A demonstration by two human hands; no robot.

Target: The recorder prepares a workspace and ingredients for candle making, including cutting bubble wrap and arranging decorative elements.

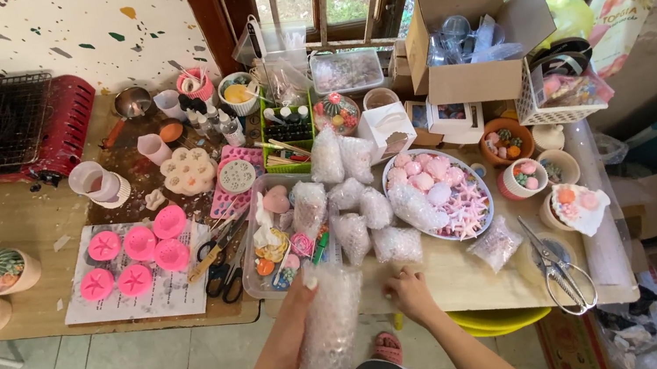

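The left hand [299, 301] grips a sheet of bubble wrap [331, 331], its fingers [310, 284] clamped on the upper left edge. The wrap hangs from the bench [460, 278] edge down toward the person's lap, its long axis running near to far, slightly tilted. The right hand [406, 285] rests on the bench just right of the wrap, knuckles up; its fingers curl at the wrap's right edge, but whether they pinch it or only touch the bench cannot be told. The left hand is the one plainly on the wrap.

Just beyond both hands lie several wrapped bundles [354, 207], and farther right a plate [397, 166] of pink shells and starfish. Right of the right hand, well apart, lie scissors [561, 270]. Left of the left hand sits a clear tray [256, 254] of small pieces. The wrap's lower end merges with dark clothing, and what it encloses, if anything, is hard to make out.
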